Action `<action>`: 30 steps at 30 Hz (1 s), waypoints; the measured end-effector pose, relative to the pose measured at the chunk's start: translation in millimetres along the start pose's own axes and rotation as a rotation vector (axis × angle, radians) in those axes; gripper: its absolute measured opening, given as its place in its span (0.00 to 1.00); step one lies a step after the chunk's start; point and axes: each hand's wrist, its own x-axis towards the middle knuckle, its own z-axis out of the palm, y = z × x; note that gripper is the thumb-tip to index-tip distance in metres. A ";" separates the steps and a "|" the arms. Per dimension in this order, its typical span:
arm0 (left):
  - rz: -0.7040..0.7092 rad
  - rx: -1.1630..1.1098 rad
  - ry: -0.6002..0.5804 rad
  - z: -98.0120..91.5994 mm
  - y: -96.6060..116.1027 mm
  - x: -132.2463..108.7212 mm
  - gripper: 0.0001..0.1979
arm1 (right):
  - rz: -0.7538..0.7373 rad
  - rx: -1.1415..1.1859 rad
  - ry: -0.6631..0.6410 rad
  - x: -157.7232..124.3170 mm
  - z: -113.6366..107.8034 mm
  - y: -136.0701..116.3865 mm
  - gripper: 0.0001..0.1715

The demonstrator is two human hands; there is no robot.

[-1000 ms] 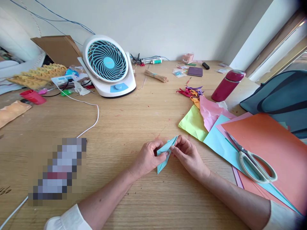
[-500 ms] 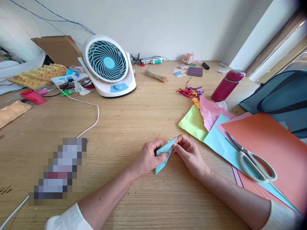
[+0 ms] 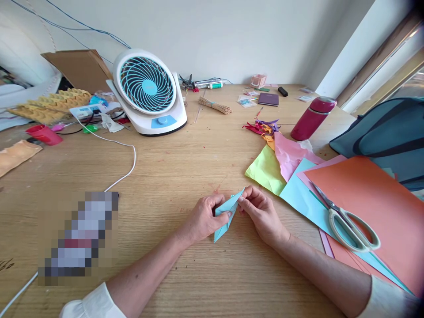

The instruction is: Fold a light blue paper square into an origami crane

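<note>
A small piece of folded light-blue paper (image 3: 228,207) is held between both hands over the middle of the wooden table (image 3: 185,172). My left hand (image 3: 208,216) grips its left side, the thumb lying across the front face and the other fingers partly hidden behind. At the upper right corner, my right hand (image 3: 263,214) pinches the paper between thumb and forefinger. The lower end of the folded piece comes to a point and hangs free. To the right, scissors (image 3: 346,218) with pale handles rest on sheets of orange paper (image 3: 394,212) and light-blue paper (image 3: 300,194).
Crumpled yellow-green paper (image 3: 266,170) and pink paper (image 3: 293,152) lie beyond my right hand, near folded colored scraps (image 3: 263,128). A magenta bottle (image 3: 313,118) and blue bag (image 3: 384,137) stand right. A white fan (image 3: 149,88) stands back left; a cable (image 3: 134,163) crosses the table.
The whole view has shifted very slightly. Both hands keep the same hold on the folded light-blue paper, and nothing else has visibly moved.
</note>
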 end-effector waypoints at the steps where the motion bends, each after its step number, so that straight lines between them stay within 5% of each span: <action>1: 0.002 -0.004 -0.004 -0.1 0.2 0.2 0.07 | 0.003 0.000 0.001 0.1 -0.4 0.1 0.21; 30: 0.022 0.071 -0.024 0.4 3.9 -1.8 0.12 | 0.045 0.058 0.056 4.1 -4.3 0.5 0.22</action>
